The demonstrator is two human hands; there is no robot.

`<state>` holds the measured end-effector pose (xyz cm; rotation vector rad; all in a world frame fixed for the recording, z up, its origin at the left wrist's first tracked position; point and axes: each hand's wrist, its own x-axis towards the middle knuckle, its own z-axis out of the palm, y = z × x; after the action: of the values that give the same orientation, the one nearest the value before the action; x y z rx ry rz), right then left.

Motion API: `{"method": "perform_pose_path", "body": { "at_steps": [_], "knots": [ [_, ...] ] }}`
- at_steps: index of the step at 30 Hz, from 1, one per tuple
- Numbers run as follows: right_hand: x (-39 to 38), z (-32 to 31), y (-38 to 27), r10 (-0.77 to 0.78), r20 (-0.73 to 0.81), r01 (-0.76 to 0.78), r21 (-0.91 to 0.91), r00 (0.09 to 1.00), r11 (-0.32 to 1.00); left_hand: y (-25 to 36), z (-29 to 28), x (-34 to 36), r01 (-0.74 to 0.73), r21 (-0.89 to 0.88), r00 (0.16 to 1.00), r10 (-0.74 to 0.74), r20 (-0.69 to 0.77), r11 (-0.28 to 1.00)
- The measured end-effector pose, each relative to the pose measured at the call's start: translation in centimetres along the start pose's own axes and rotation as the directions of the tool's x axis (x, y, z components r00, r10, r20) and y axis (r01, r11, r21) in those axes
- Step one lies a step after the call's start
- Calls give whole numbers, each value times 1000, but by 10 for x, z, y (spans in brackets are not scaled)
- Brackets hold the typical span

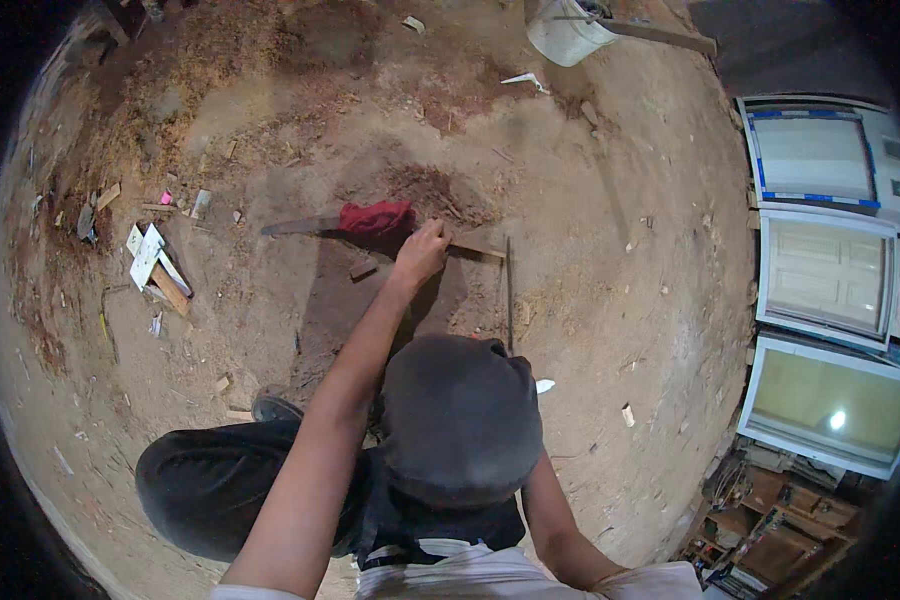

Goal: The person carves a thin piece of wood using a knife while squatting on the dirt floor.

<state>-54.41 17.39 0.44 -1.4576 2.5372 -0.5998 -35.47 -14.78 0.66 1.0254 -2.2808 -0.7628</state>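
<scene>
The left hand [425, 250] is curled closed over a wooden strip [478, 247], whose free end is directed right, just beside a thin dark rod [510, 300]. A red cloth [375, 219] is positioned immediately left of the hand, and a flat dark blade [298, 227] is extended leftward from it. Whether blade and strip are joined cannot be told. The right hand is hidden behind the raised knee [460, 420]; its opening and grip cannot be determined
</scene>
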Motion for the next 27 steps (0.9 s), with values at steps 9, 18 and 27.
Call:
{"method": "perform_pose_path", "body": {
  "at_steps": [9,18,27],
  "knots": [
    [41,-51,-99,381,828,-907,413,411,81,-23,-4,-18,31,40,999,-32,25,999],
    [21,-61,-130,356,-17,-301,496,934,814,-19,3,-15,79,6,996,-79,37,997],
    [48,-66,-118,453,734,-861,460,505,215,-10,-8,-11,94,-38,994,-92,65,995]
  ]
}}
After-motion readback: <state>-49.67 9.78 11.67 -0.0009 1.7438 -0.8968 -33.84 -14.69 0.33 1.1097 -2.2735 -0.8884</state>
